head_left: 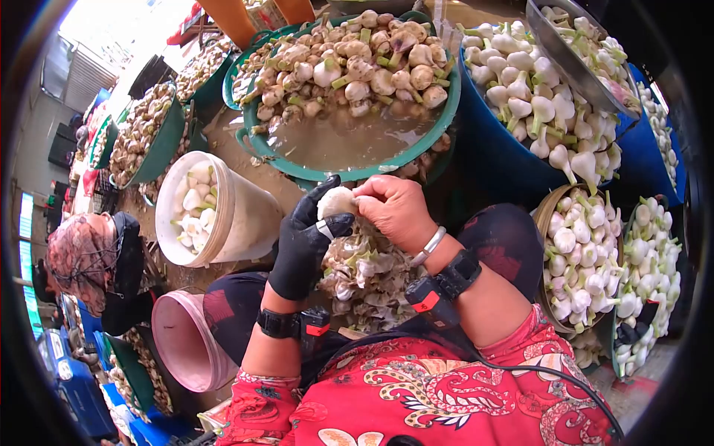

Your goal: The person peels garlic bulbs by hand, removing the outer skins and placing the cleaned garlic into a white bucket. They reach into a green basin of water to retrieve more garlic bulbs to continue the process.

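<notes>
My left hand (306,234), in a black glove with a pale band round one finger, is closed around a whitish garlic bulb (338,201). My bare right hand (399,214) pinches at the right side of this bulb, thumb and forefinger pressed together; any bit of skin between them is too small to make out. Below both hands, between my knees, lies a heap of papery garlic peelings (368,279). Just beyond them stands a green tub (312,165) of murky water with unpeeled, dirty garlic bulbs (357,70) piled in it.
A white bucket (249,212) with cleaned garlic leans at my left, a pink bucket (182,342) nearer me. On the right are a blue tub (483,137) and a basket (549,215) of white bulbs. Another person (93,260) sits at far left.
</notes>
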A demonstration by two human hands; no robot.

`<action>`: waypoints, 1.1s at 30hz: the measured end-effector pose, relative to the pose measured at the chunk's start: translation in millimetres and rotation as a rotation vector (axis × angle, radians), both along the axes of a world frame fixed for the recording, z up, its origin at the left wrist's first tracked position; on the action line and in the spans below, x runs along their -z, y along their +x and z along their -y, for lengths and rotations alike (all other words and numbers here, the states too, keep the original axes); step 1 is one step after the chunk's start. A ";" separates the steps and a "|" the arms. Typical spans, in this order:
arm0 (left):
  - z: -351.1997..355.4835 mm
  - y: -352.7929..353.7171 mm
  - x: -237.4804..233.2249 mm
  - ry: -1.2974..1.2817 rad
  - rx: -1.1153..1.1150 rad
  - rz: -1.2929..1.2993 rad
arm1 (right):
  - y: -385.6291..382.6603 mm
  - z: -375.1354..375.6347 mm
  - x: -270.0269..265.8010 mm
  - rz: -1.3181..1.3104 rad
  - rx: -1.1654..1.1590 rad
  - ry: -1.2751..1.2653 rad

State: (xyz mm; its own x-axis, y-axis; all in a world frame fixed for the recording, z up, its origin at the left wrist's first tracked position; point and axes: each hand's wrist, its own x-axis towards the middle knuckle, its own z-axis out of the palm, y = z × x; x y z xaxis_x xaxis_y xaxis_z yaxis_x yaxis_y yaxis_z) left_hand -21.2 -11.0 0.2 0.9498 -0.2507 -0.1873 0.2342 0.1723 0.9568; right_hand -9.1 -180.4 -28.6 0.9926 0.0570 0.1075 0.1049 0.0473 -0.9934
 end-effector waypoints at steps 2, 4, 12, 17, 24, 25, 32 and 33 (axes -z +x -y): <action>-4.1 -4.5 4.4 0.068 -0.019 0.024 | -3.0 -2.4 -2.3 0.208 0.045 -0.271; -3.6 -6.9 6.3 0.101 -0.016 0.036 | -3.9 -3.5 -2.8 0.259 0.053 -0.370; -2.2 -19.6 -2.6 -0.064 0.022 -0.040 | 0.4 -3.6 25.8 -0.118 0.201 -0.099; -5.2 -23.8 -10.7 -0.165 0.036 -0.045 | 7.0 16.2 23.4 -0.365 0.021 -0.376; -0.4 -23.5 -20.2 -0.241 0.001 -0.141 | -8.2 13.3 -6.6 -0.181 -0.315 0.282; 0.2 -22.9 -19.1 -0.240 0.000 -0.139 | -7.1 13.7 -7.0 -0.179 -0.316 0.282; 2.1 -23.6 3.9 0.285 0.039 0.140 | -12.7 13.0 -5.4 0.359 -0.205 -0.343; 1.2 -22.4 6.3 0.284 0.042 0.138 | -13.1 11.7 -6.5 0.517 -0.157 -0.458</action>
State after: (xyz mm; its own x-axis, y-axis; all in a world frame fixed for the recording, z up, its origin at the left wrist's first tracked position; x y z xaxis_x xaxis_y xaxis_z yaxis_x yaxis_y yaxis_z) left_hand -43.6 -12.2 -6.1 0.9612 -0.2460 -0.1252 0.0997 -0.1135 0.9885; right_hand -22.2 -192.2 -22.1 0.7971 0.3472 0.4940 0.5948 -0.3104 -0.7415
